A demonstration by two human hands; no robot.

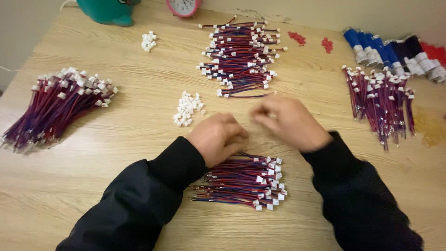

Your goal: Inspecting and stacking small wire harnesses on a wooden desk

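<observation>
My left hand (218, 138) rests curled on the wooden table (139, 135), just above a small pile of red-and-blue wire leads with white plug connectors (246, 181). What its fingers hold is hidden. My right hand (289, 122) hovers to its right, blurred by motion, fingers pinched together; I cannot tell whether anything is between them. A heap of loose white connectors (187, 108) lies just left of my left hand. Both arms wear black sleeves.
More wire lead piles lie at far centre (241, 58), at left (58, 104) and at right (381, 100). Blue, dark and red wire bundles (395, 53) sit at the far right. Small white connectors (148, 41), red bits (297, 38), a teal object (109, 10) and a pink clock (183, 6) line the back.
</observation>
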